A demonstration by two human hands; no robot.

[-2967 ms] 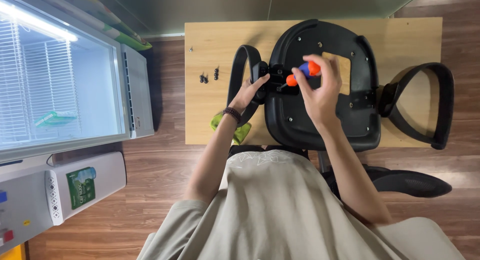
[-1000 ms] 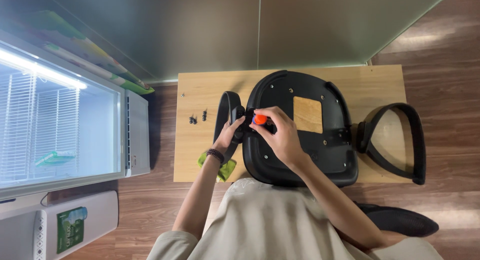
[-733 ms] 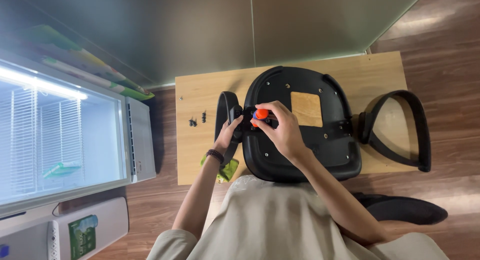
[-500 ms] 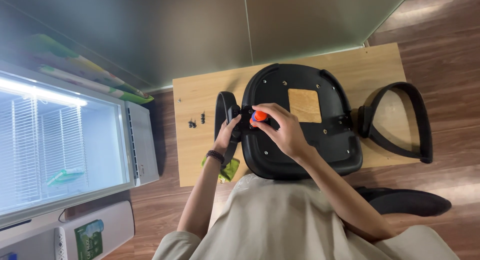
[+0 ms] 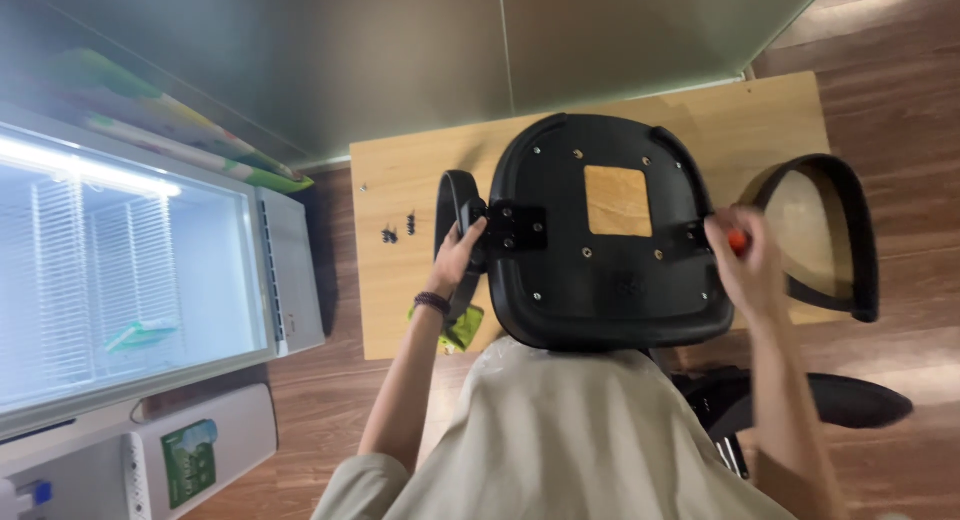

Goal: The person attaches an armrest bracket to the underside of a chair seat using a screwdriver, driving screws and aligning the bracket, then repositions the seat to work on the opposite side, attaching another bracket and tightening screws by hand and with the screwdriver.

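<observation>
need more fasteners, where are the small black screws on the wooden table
In the head view, the small black screws lie loose on the light wooden table, left of the black armrest that the left hand grips beside the upturned black chair seat.

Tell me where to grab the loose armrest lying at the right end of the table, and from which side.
Probably best: take the loose armrest by its thick outer bar, coming from the right. That curved bar faces open floor, while the inner end sits by the right hand and the seat.
</observation>
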